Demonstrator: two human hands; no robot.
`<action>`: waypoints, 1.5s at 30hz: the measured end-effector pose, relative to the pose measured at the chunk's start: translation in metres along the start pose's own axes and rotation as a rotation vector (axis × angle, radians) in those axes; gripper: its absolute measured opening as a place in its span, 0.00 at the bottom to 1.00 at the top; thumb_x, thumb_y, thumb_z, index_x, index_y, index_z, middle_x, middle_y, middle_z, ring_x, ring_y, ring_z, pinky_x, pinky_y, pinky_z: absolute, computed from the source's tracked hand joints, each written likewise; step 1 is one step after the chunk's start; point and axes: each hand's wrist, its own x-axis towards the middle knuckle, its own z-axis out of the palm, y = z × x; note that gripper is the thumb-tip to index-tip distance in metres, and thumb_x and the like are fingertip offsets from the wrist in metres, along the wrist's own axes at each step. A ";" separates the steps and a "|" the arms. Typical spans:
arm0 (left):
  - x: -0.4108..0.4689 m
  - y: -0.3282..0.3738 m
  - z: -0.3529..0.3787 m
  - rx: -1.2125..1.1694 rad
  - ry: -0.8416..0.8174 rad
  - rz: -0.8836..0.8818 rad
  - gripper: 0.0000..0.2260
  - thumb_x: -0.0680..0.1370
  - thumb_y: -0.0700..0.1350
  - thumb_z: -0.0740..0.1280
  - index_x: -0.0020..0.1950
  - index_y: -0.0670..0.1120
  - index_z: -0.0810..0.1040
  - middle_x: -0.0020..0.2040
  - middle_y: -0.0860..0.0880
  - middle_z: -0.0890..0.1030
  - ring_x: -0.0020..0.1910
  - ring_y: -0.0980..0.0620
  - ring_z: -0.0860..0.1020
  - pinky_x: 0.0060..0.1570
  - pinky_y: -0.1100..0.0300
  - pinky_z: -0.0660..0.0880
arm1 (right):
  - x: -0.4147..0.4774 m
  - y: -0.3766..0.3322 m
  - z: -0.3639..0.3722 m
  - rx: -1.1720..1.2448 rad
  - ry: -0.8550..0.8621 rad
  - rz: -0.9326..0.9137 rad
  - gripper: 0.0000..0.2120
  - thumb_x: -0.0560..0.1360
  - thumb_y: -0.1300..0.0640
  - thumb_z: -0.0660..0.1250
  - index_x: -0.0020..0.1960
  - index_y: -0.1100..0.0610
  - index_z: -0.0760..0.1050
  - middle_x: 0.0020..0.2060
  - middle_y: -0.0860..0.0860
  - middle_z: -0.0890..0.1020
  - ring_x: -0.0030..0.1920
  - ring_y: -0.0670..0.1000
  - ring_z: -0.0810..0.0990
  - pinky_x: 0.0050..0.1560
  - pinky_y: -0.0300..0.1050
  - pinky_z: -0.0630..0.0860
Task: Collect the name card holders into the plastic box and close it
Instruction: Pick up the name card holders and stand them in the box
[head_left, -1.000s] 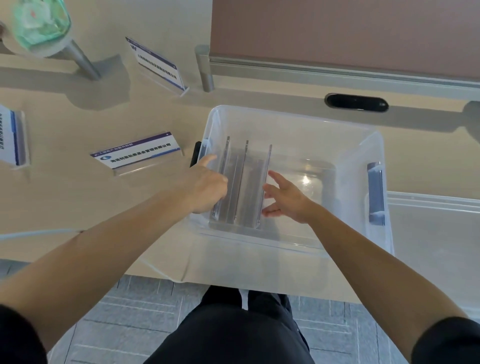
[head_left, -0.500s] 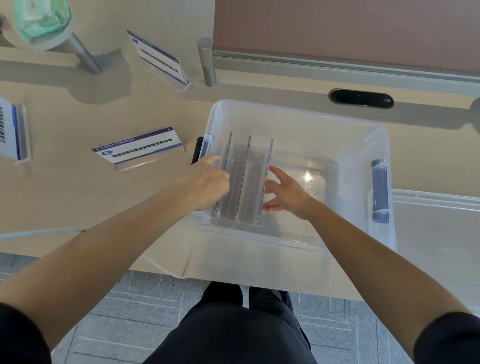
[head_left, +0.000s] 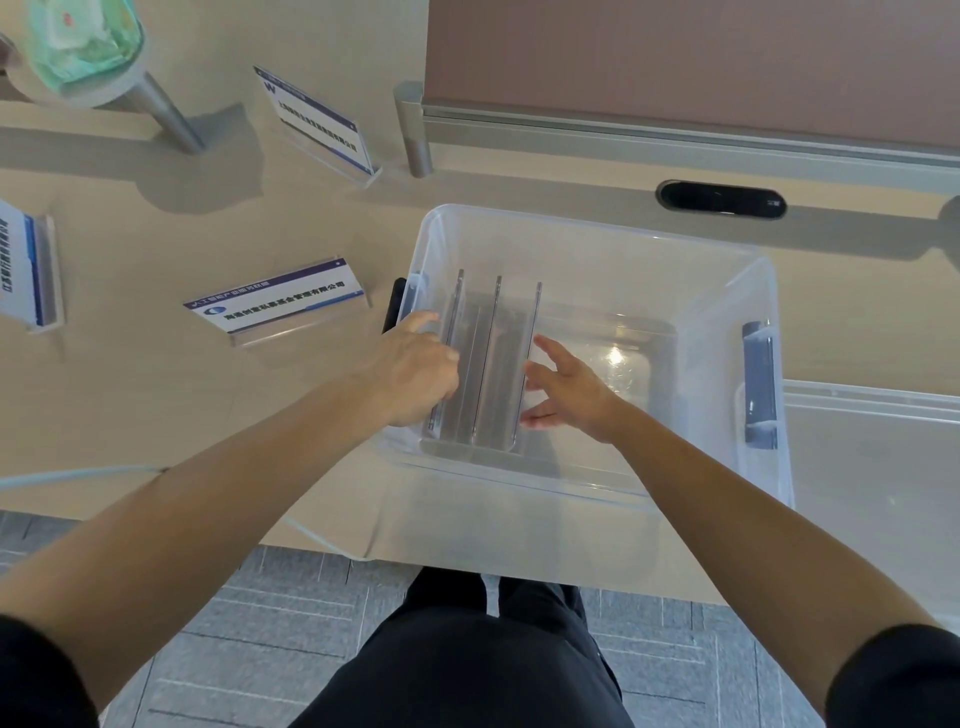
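Note:
A clear plastic box (head_left: 587, 236) stands open on the desk. Three clear name card holders (head_left: 493, 364) stand side by side on edge in its left part. My left hand (head_left: 415, 369) reaches into the box at the leftmost holder, fingers curled against it, thumb up by the box's left wall. My right hand (head_left: 566, 384) sits inside the box just right of the rightmost holder, fingers spread and relaxed, fingertips close to it. Three more name card holders remain on the desk: one (head_left: 280, 304) left of the box, one (head_left: 317, 122) further back, one (head_left: 26, 270) at the left edge.
The box's clear lid (head_left: 878, 467) lies on the desk to the right. A partition rail (head_left: 675, 140) and its post run along the back. A black cable slot (head_left: 722, 200) sits behind the box. A round stand with a green packet (head_left: 83, 47) is at the back left.
Both hands stayed beside the standing holders in the box. The view shifted slightly; my left hand settled a little lower against the leftmost holder.

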 end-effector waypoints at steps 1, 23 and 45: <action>-0.003 0.001 -0.002 -0.028 0.032 -0.013 0.17 0.70 0.35 0.67 0.52 0.55 0.84 0.54 0.57 0.80 0.62 0.52 0.72 0.69 0.49 0.37 | 0.000 0.000 0.000 0.005 0.001 -0.001 0.28 0.81 0.50 0.63 0.78 0.41 0.55 0.61 0.56 0.77 0.44 0.59 0.87 0.46 0.48 0.84; -0.026 0.018 0.019 -1.388 0.559 -0.725 0.32 0.76 0.43 0.66 0.75 0.62 0.57 0.71 0.62 0.68 0.52 0.59 0.76 0.50 0.70 0.72 | 0.014 -0.059 0.027 -1.505 0.042 -0.658 0.21 0.83 0.45 0.54 0.76 0.38 0.60 0.80 0.51 0.53 0.79 0.59 0.50 0.75 0.62 0.51; -0.027 0.016 0.025 -1.514 0.513 -0.776 0.31 0.75 0.46 0.65 0.72 0.70 0.59 0.68 0.60 0.73 0.35 0.49 0.76 0.46 0.59 0.78 | 0.006 -0.025 0.006 -0.876 0.305 -0.198 0.33 0.82 0.41 0.52 0.80 0.48 0.41 0.78 0.61 0.51 0.69 0.66 0.70 0.66 0.62 0.67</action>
